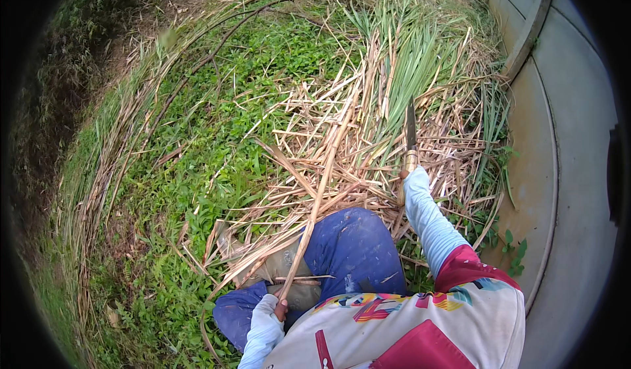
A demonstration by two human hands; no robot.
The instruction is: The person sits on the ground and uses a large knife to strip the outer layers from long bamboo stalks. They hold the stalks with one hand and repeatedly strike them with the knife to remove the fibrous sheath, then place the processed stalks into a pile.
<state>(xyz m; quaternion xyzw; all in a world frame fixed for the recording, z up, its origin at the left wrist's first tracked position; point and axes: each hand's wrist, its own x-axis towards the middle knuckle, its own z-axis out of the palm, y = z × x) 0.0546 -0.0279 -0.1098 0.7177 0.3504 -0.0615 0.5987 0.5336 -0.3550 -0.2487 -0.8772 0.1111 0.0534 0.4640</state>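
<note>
My left hand point(281, 310), low in the view beside my bent knee, is closed round the lower end of a long dry tan stalk point(327, 178). The stalk slants up and away to the right across a heap of dry leaves point(309, 152). My right hand point(403, 174), mostly hidden by its pale blue sleeve, grips a machete point(411, 129) by its light-coloured handle. The dark blade points away from me, over the right part of the heap. Long green leaves point(414, 66) lie just beyond the blade tip.
A grey panel wall point(578, 125) with a post point(529, 30) runs along the right side. Low green plants point(217, 139) cover the ground to the left. Farther left lies a curved row of cut stalks point(105, 185). My blue-trousered knee point(358, 254) is against the heap.
</note>
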